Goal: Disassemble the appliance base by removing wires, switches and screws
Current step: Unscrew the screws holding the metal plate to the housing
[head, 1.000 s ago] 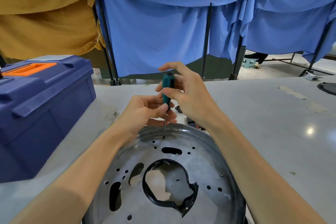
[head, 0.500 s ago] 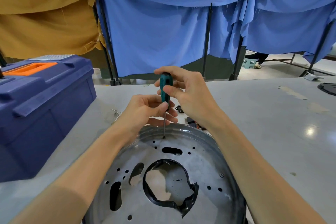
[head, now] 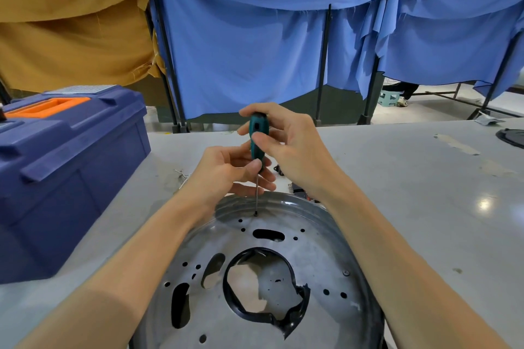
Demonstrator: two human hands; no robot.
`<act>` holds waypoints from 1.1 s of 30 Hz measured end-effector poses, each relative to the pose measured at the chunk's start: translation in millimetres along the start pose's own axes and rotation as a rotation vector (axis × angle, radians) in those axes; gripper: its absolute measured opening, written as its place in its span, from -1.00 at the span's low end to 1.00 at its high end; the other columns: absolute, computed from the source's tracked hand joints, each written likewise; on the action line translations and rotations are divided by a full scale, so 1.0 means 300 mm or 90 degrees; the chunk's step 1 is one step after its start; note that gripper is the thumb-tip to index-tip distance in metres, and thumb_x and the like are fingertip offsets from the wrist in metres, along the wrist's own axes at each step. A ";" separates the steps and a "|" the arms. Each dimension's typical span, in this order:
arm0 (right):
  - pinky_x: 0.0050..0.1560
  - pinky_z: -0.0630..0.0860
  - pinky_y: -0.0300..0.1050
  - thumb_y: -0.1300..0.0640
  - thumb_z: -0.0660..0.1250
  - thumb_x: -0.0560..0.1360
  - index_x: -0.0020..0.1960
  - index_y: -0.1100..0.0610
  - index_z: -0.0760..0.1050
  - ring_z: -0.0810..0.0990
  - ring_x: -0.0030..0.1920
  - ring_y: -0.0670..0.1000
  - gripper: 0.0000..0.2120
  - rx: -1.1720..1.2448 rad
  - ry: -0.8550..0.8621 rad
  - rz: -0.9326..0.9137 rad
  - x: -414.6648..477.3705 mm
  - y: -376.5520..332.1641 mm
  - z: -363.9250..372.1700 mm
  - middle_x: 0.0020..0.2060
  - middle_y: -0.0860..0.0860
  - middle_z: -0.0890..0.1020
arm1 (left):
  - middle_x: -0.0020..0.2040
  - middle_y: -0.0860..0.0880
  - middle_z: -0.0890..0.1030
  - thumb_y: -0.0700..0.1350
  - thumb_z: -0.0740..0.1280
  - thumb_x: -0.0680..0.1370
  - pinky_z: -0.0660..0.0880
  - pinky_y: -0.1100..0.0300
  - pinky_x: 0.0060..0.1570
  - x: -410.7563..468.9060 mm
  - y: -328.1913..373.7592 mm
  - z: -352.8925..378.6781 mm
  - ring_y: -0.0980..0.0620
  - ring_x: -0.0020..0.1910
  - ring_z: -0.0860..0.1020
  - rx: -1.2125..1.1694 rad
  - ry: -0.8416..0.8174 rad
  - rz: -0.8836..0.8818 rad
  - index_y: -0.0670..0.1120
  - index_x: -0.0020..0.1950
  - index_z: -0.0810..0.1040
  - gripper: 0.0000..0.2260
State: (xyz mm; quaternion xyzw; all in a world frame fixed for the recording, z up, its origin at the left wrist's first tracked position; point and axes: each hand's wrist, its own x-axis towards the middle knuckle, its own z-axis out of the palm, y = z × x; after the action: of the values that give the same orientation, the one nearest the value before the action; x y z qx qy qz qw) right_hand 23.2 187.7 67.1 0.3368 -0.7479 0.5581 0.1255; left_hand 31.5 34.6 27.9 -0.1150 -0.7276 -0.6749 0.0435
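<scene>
My right hand (head: 292, 147) pinches the screwdriver (head: 257, 137) handle to turn it; left hand (head: 226, 176) pinches its neck, steadying the tip on a screw (head: 256, 214) at the appliance base (head: 297, 235) far rim, on the table (head: 425, 193)

Pinching handle of teal screwdriver (head: 257, 136) with right hand (head: 295, 150), steadying its lower end with left hand (head: 226, 176) (shaft upright), pressing tip onto screw (head: 256, 214) at far edge of metal base (head: 312, 249) on grey table (head: 425, 207).

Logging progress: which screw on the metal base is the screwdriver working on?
The far screw, under the screwdriver tip at the back edge of the base; the right screw near the rim sits untouched.
</scene>
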 end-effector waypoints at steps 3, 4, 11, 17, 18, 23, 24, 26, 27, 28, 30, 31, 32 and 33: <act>0.04 0.58 -0.15 0.15 0.42 0.51 0.26 -0.01 0.53 0.55 -0.03 0.01 -0.67 -0.042 0.005 -0.004 -0.001 0.002 0.017 0.03 0.07 0.55 | -0.16 -0.27 0.68 -0.30 0.43 0.46 0.64 0.03 -0.18 -0.002 0.001 0.007 -0.22 -0.20 0.70 -0.001 0.018 0.012 -0.33 0.07 0.58 -0.79; 0.02 0.56 -0.19 0.14 0.43 0.50 0.28 -0.04 0.53 0.53 -0.03 0.01 -0.64 -0.056 0.008 -0.005 0.001 0.003 0.015 0.03 0.07 0.55 | -0.19 -0.26 0.68 -0.28 0.46 0.42 0.64 0.06 -0.20 -0.004 0.002 0.008 -0.23 -0.22 0.69 -0.002 0.021 0.014 -0.39 0.08 0.53 -0.70; 0.04 0.55 -0.29 0.38 0.33 0.51 0.29 0.07 0.53 0.65 -0.07 -0.01 -0.59 -0.042 0.020 0.002 0.002 0.005 -0.009 -0.01 0.05 0.65 | -0.06 -0.23 0.71 -0.21 0.32 0.55 0.62 0.16 -0.13 -0.008 0.005 0.003 -0.22 -0.09 0.70 -0.066 -0.023 -0.003 -0.27 0.07 0.61 -0.82; 0.03 0.57 -0.17 0.14 0.45 0.48 0.21 0.01 0.58 0.55 -0.05 0.00 -0.70 -0.028 0.018 0.001 -0.002 0.002 0.008 0.01 0.03 0.59 | -0.14 -0.29 0.69 -0.24 0.48 0.32 0.64 0.10 -0.22 -0.005 0.001 0.005 -0.26 -0.20 0.70 -0.049 0.027 0.002 -0.38 -0.08 0.53 -0.71; 0.01 0.56 -0.19 0.15 0.46 0.48 0.24 0.00 0.58 0.54 -0.08 0.02 -0.66 -0.027 0.023 -0.002 0.000 0.002 0.006 -0.02 0.01 0.60 | -0.17 -0.27 0.69 -0.23 0.50 0.28 0.63 0.10 -0.23 -0.006 0.003 0.005 -0.26 -0.21 0.70 -0.049 0.033 0.002 -0.32 -0.15 0.52 -0.73; -0.02 0.54 -0.34 0.38 0.33 0.52 0.36 0.01 0.47 0.60 -0.15 -0.05 -0.52 -0.030 0.009 -0.003 0.002 0.002 -0.011 -0.08 0.04 0.67 | -0.10 -0.21 0.71 -0.13 0.44 0.41 0.62 0.10 -0.17 -0.007 -0.001 -0.005 -0.25 -0.14 0.69 -0.069 -0.016 0.013 -0.13 -0.10 0.63 -0.89; -0.02 0.57 -0.33 0.42 0.27 0.54 0.33 0.06 0.49 0.63 -0.12 -0.02 -0.55 -0.023 0.001 -0.005 0.002 0.002 -0.011 -0.05 0.07 0.67 | -0.07 -0.21 0.71 -0.16 0.40 0.48 0.63 0.11 -0.15 -0.006 -0.003 -0.006 -0.24 -0.12 0.70 -0.068 -0.020 0.009 -0.16 -0.01 0.64 -0.87; 0.01 0.60 -0.22 0.43 0.23 0.55 0.26 0.12 0.52 0.65 -0.08 0.01 -0.63 0.003 -0.010 -0.002 -0.001 0.003 -0.007 0.01 0.08 0.65 | -0.07 -0.22 0.71 -0.25 0.34 0.54 0.63 0.13 -0.17 -0.004 -0.002 -0.005 -0.22 -0.13 0.70 -0.045 -0.010 0.000 -0.25 0.03 0.62 -0.88; 0.05 0.59 -0.20 0.38 0.25 0.56 0.23 0.09 0.53 0.64 -0.05 -0.01 -0.67 0.005 -0.011 -0.002 -0.001 0.002 -0.002 0.04 0.07 0.63 | -0.09 -0.24 0.70 -0.27 0.36 0.53 0.63 0.13 -0.18 -0.001 -0.004 -0.004 -0.22 -0.15 0.70 -0.041 -0.002 -0.001 -0.30 0.02 0.61 -0.87; 0.07 0.58 -0.23 0.31 0.32 0.55 0.21 0.05 0.54 0.61 -0.01 -0.05 -0.71 -0.003 -0.007 -0.005 0.000 0.001 0.003 0.06 0.05 0.61 | -0.10 -0.25 0.70 -0.26 0.41 0.48 0.63 0.13 -0.19 0.000 -0.005 -0.001 -0.23 -0.17 0.70 -0.039 0.004 0.000 -0.34 0.02 0.59 -0.82; 0.01 0.55 -0.30 0.16 0.43 0.49 0.17 -0.05 0.57 0.54 -0.02 -0.11 -0.73 -0.021 0.006 -0.011 -0.001 0.003 0.006 0.05 0.05 0.56 | -0.12 -0.26 0.67 -0.21 0.49 0.33 0.63 0.12 -0.21 0.000 -0.005 0.001 -0.25 -0.20 0.70 -0.034 0.024 0.004 -0.42 0.00 0.53 -0.63; -0.03 0.54 -0.31 0.14 0.45 0.48 0.17 -0.07 0.58 0.53 -0.06 -0.11 -0.71 -0.023 0.014 -0.013 0.000 0.003 0.005 0.02 0.05 0.57 | -0.15 -0.25 0.67 -0.20 0.51 0.28 0.63 0.11 -0.22 0.001 -0.005 0.000 -0.26 -0.21 0.69 -0.033 0.033 0.007 -0.41 -0.03 0.52 -0.61; -0.05 0.53 -0.33 0.16 0.45 0.47 0.19 -0.07 0.59 0.52 -0.11 -0.11 -0.68 -0.025 0.022 -0.014 0.001 0.004 0.002 -0.02 0.02 0.59 | -0.17 -0.23 0.67 -0.19 0.52 0.27 0.63 0.10 -0.22 -0.001 -0.004 -0.004 -0.26 -0.21 0.69 -0.034 0.031 0.007 -0.39 -0.07 0.53 -0.63; -0.06 0.51 -0.36 0.20 0.44 0.48 0.24 -0.06 0.58 0.52 -0.15 -0.13 -0.64 -0.028 0.029 -0.014 0.001 0.005 -0.002 -0.06 -0.02 0.61 | -0.17 -0.21 0.67 -0.17 0.51 0.29 0.63 0.09 -0.21 -0.001 -0.004 -0.008 -0.27 -0.20 0.69 -0.038 0.022 0.009 -0.33 -0.11 0.54 -0.69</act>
State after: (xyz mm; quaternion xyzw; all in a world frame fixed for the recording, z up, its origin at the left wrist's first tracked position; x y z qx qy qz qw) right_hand 21.8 188.3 66.5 0.3295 -0.7532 0.5475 0.1560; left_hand 31.4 32.2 26.8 -0.1098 -0.7056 -0.6977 0.0574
